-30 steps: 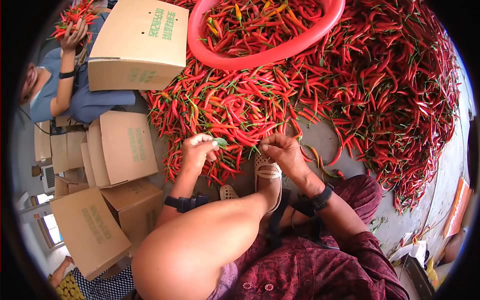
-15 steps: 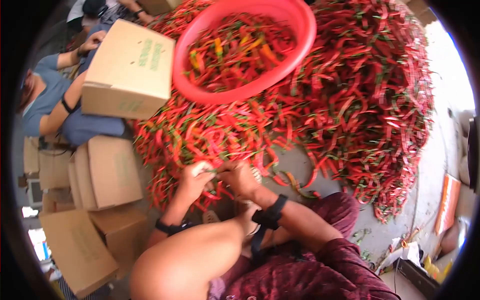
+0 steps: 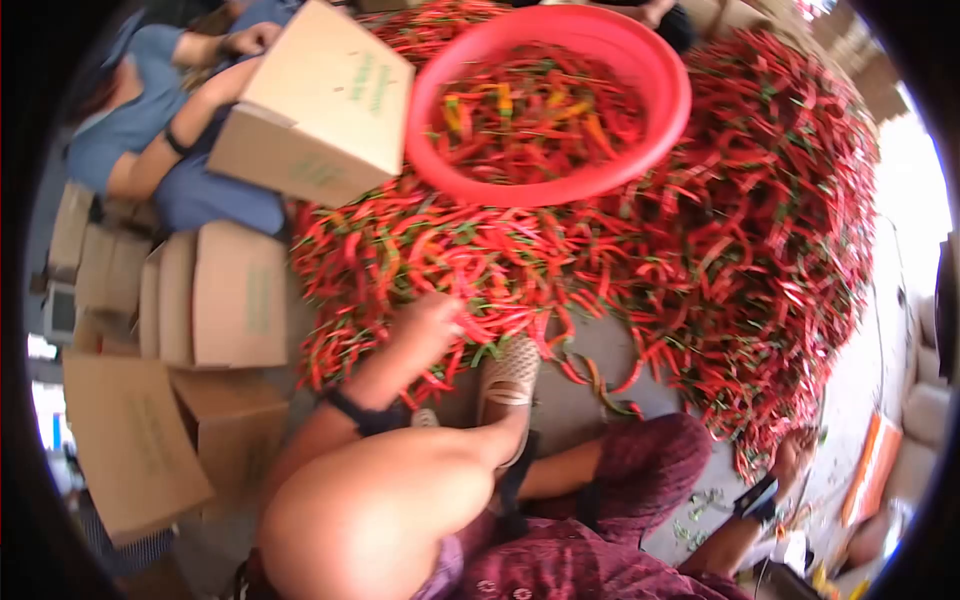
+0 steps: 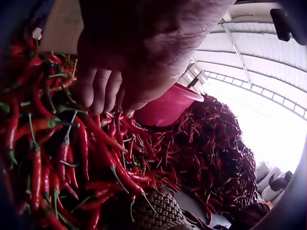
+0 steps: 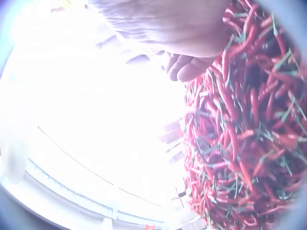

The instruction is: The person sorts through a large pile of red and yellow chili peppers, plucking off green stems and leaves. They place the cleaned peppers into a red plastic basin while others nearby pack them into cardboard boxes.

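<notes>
Over the near part of the red chili heap (image 3: 400, 240), the left hand (image 3: 430, 322) hangs with its fingertips at the peppers. In the left wrist view the left hand (image 4: 139, 57) points its loosely bent fingers down among the chilies (image 4: 62, 153); no pepper shows clearly in its grasp. Far out to the right, the right hand (image 3: 793, 455) is beside the heap's lower right edge, with a small green speck at its fingers. The right wrist view shows the right hand (image 5: 177, 33) with bent fingers near the chilies (image 5: 249, 134); what it holds is hidden.
A red basin (image 3: 548, 194) of chilies stands on the heap. Cardboard boxes (image 3: 240, 300) line the left side, another box (image 3: 325, 100) stands before a seated person (image 3: 135, 140). A sandal (image 3: 510, 370) is just below the left hand. An orange package (image 3: 873, 470) lies at right.
The hands, together half a second ago, have parted: the right hand has swung far to the right, while the left remains over the near chilies. The head view has shifted.
</notes>
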`<state>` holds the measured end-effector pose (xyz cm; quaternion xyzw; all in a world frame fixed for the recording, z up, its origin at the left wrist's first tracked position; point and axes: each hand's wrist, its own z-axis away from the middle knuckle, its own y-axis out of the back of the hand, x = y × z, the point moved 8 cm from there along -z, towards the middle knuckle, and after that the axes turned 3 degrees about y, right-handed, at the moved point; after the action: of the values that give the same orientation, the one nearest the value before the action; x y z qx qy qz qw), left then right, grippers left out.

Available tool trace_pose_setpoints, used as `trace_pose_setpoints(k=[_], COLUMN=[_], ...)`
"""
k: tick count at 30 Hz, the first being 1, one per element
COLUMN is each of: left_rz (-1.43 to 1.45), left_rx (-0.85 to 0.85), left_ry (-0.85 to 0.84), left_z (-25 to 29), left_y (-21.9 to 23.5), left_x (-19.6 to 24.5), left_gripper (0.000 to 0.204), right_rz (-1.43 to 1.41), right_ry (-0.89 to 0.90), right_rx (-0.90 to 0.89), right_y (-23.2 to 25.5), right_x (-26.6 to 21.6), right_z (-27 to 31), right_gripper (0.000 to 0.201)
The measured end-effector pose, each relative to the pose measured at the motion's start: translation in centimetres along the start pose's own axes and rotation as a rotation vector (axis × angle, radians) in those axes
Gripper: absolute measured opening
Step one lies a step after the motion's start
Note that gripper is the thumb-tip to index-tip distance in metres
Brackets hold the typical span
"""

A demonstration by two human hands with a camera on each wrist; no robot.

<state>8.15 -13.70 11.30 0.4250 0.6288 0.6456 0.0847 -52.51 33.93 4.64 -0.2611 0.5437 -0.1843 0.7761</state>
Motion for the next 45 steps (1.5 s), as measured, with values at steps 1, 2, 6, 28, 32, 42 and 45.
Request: trace_pose_setpoints(k=[1,2,6,28,32,42,45], left_rz=[0.016,-0.087,-0.423,0.204,0.473,0.772,0.929], left_rx=[-0.158,-0.223,-0.328,0.357,0.461,0.254,0.156], left_ry=[0.066,0.045,0.097,0.586,0.724,0.964,0.898], left_z=[0.5,1.1,2.4,0.3,3.9,10.6,9.8], left_y=[-1.0,-1.8,-4.4,10.1,11.3,8.5,7.7], left_x=[1.5,2.4,2.4,-16.8,-17.7,-15.5,-14.7], left_gripper=[0.031,0.034,0.046,0.012,0.012,0.002,0.007], right_rz=[-0.175,-0.108,0.546,0.667,0.739,0.706,0.686], right_ry=[-0.100,-0.264,-0.057,-0.162,-0.143,-0.261,-0.314], right_rx=[0.059,-0.136,-0.139,-0.607,-0.565,-0.565,-0.652], right_y=[0.2,-1.4,-14.3,-27.5,-27.0,-24.3,-22.6], right_x=[1.8,4.6,10.8,21.8,21.2,25.6,27.1], right_z=[1.0,2.0,11.6,11.9,11.6,13.6,12.7], right_gripper=[0.016,0.020,0.031,0.019,0.018,0.014,0.014])
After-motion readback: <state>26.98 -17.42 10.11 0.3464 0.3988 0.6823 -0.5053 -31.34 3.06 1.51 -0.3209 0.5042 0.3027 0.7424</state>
